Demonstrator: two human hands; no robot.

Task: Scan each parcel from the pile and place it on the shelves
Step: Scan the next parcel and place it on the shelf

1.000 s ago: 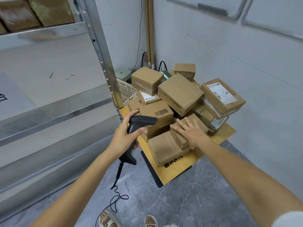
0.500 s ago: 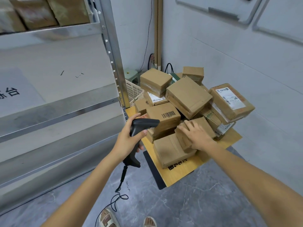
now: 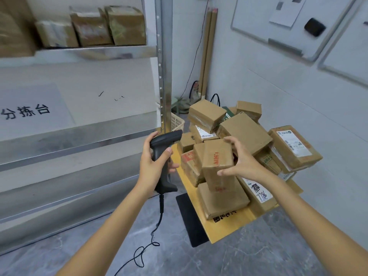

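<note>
Cardboard parcel [image 3: 217, 164] gripped by right hand [image 3: 242, 163], its label unseen; left hand [image 3: 151, 164] clasps scanner [image 3: 163, 156]

Matt cardboard parcel [image 3: 218, 162], shiny metal shelves [image 3: 79, 136]

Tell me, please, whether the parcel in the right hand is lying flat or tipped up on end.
Tipped up: the parcel stands on end above the pile, pinched by the right hand.

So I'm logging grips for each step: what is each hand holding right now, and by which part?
The left hand grips the scanner by its handle. The right hand holds a small parcel by its right side.
</note>
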